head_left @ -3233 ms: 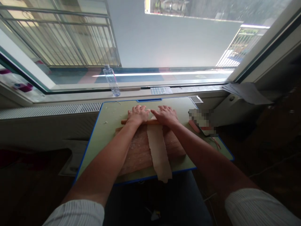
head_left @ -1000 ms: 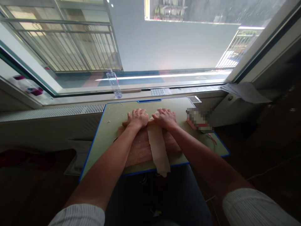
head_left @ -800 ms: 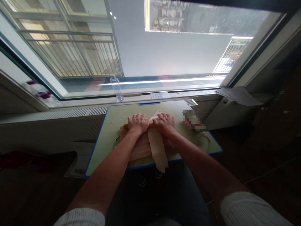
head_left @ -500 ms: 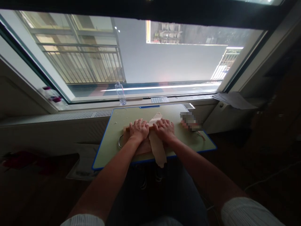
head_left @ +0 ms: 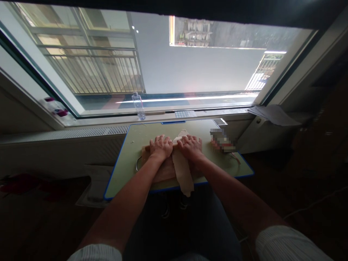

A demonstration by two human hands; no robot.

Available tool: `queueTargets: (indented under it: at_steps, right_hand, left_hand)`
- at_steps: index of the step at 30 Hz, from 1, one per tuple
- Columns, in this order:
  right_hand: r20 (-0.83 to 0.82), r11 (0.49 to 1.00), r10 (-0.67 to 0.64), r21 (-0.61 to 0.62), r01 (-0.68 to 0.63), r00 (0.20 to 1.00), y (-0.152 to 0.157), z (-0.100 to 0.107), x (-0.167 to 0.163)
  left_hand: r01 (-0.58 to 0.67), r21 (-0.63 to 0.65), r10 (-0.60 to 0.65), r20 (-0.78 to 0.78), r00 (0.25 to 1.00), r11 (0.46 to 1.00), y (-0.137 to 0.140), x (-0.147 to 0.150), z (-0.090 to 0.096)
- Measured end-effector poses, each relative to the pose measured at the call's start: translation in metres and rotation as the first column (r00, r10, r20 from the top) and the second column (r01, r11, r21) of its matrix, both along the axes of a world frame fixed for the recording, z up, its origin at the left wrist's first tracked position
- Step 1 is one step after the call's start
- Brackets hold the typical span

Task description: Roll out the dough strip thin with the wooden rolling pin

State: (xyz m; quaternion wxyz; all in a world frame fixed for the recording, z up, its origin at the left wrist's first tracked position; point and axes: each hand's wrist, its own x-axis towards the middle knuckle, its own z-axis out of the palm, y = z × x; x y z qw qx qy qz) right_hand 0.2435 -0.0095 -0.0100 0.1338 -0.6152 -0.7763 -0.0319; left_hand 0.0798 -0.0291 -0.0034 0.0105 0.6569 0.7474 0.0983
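My left hand (head_left: 161, 146) and my right hand (head_left: 190, 146) lie side by side over a wooden rolling pin (head_left: 147, 148), fingers bent across its top. Under the pin runs a long, flat strip of pale dough (head_left: 182, 172). Its far end spreads beyond my hands, and its near end hangs over the table's front edge. Beneath the dough is a wooden cutting board (head_left: 163, 173) with a metal handle (head_left: 137, 164) at its left side. My hands and forearms cover much of the pin and board.
The green folding table (head_left: 122, 166) has a blue rim. A blurred-out item (head_left: 222, 139) sits at its right, small white crumbs at its far left. On the windowsill stand a clear bottle (head_left: 139, 107) and, leftward, a purple-capped bottle (head_left: 56, 107). Papers (head_left: 276, 115) lie at right.
The whole view has shifted slightly. Both hands stay over the rolling pin with almost no visible movement, and the dough strip's near end appears slightly lower.
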Motion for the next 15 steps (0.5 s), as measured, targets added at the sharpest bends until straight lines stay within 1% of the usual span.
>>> queueTargets:
  at_steps: [4,6,11,15]
  right_hand:
    - [0.03,0.999,0.02,-0.046,-0.019,0.999,0.016,0.004,-0.002]
    - [0.022,0.997,0.026,-0.073,-0.024,0.999,0.025,0.005,-0.004]
    - [-0.052,0.99,-0.016,-0.141,0.009,0.999,0.052,0.006,-0.008]
    - [-0.066,0.977,-0.017,-0.214,0.003,0.998,0.068,0.01,-0.009]
  left_hand:
    - [0.0,-0.003,0.0,-0.008,1.0,1.0,0.019,-0.003,-0.001]
    - [-0.002,-0.035,0.002,0.001,1.0,0.999,0.03,-0.005,0.0]
    - [0.028,-0.113,-0.025,0.033,0.999,0.993,0.052,-0.011,0.004]
    - [0.048,-0.171,-0.039,0.056,0.998,0.984,0.066,-0.016,0.006]
